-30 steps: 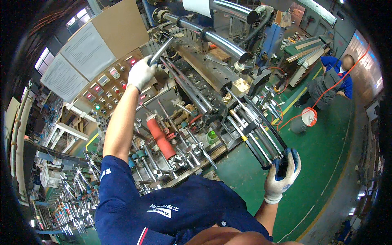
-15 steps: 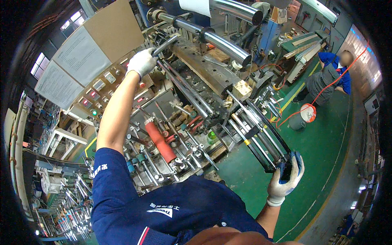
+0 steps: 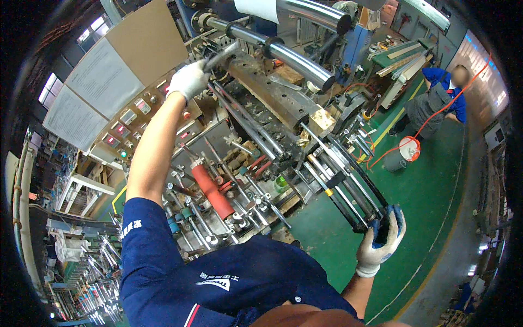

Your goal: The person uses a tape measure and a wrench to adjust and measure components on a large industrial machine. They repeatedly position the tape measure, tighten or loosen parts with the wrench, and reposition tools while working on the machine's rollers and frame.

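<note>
The green floor (image 3: 436, 191) spreads across the right side, and a printing-type machine carries a long steel beam (image 3: 267, 90) diagonally from far left toward the right. Left of it stands a control panel (image 3: 136, 126) with lit displays, knobs and large paper sheets above. On the near side of the beam, a table (image 3: 293, 205) bears metal rods and clamps. At the far right a co-worker (image 3: 427, 111) in a blue top bends forward. The black-sided rod frame (image 3: 357, 192), holding parallel bright and dark rods, reaches from the beam's right end toward the near right, out over the floor. A polished steel roller (image 3: 299, 60) juts above the beam, and a shorter red roller (image 3: 212, 192) lies on the table. A grey bucket (image 3: 395, 160) with an orange-red rim stands near the co-worker. The right hand (image 3: 376, 252), gloved, is at the frame's near end, thumb and fingers curved apart about it; I cannot tell how firmly they press. The left hand (image 3: 188, 82), also gloved, has its fingers wrapped round the near end of a blurred metal bar (image 3: 222, 56) by the beam's far left end. A green container (image 3: 281, 184) sits right of the red roller.
</note>
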`<action>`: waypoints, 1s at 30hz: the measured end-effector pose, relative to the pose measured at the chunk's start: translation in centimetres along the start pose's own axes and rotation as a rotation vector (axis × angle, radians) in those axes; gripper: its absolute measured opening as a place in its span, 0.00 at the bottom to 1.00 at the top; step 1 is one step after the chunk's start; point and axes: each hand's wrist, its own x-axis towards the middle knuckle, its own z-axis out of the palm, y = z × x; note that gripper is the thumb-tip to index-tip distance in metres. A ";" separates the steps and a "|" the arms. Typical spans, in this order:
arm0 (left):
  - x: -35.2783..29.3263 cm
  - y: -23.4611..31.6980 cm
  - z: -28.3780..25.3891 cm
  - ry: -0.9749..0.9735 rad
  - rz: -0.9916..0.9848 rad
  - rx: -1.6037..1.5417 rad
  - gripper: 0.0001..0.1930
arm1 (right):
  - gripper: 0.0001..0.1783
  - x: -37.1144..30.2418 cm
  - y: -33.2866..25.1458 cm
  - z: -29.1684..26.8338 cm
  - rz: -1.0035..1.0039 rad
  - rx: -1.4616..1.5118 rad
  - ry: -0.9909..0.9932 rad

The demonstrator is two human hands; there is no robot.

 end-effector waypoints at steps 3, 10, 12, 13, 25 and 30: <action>0.1 0.1 0.1 -0.038 -0.032 -0.040 0.24 | 0.32 0.1 0.0 0.0 -0.009 -0.011 0.003; 0.5 0.2 -0.1 -0.074 -0.025 -0.061 0.24 | 0.31 0.1 0.0 -0.1 -0.020 -0.011 -0.004; 0.1 0.9 0.1 -0.020 -0.094 -0.094 0.25 | 0.31 0.2 -0.1 -0.1 -0.018 -0.001 0.000; -0.1 1.2 0.2 0.006 -0.127 -0.110 0.25 | 0.31 0.1 0.0 0.1 -0.012 0.005 0.008; 0.6 0.5 -0.5 -0.080 0.007 0.045 0.21 | 0.31 0.0 0.2 -0.2 -0.027 -0.032 -0.007; 0.9 -0.7 0.2 -0.084 0.028 0.043 0.23 | 0.31 0.0 0.1 -0.2 -0.026 -0.018 -0.003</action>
